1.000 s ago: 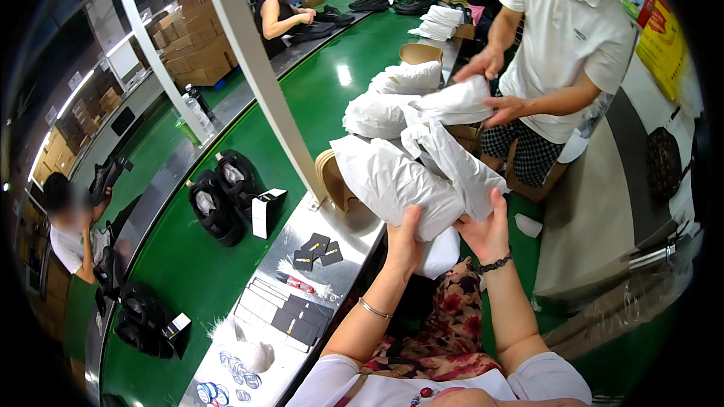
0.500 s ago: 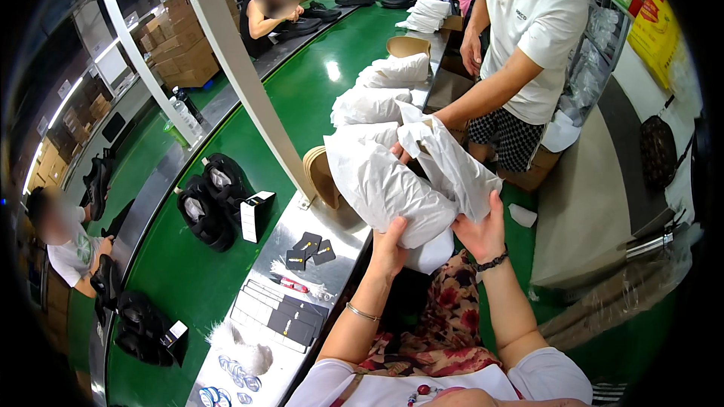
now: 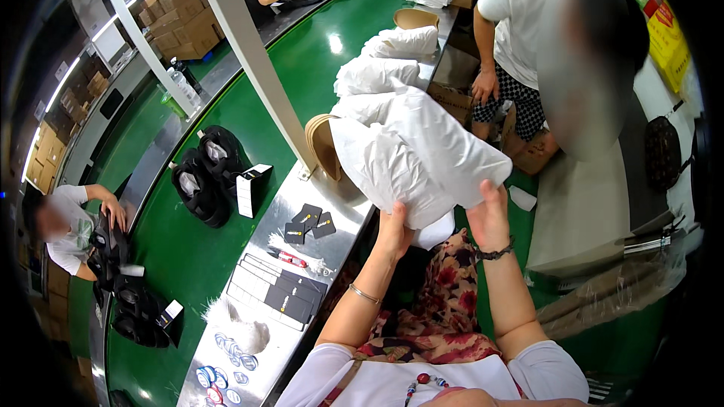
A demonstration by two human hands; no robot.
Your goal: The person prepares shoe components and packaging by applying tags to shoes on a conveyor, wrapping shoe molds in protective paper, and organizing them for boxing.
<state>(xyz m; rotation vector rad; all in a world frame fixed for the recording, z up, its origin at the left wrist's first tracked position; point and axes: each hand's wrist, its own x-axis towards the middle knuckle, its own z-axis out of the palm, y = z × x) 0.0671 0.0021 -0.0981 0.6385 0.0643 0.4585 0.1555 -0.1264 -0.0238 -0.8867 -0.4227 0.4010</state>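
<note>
Overhead, both hands raised: left hand gripping the white bag from below, right hand clasping its lower right edge. Held above the steel bench, near black tags. Beyond, more white bags piled.
</note>
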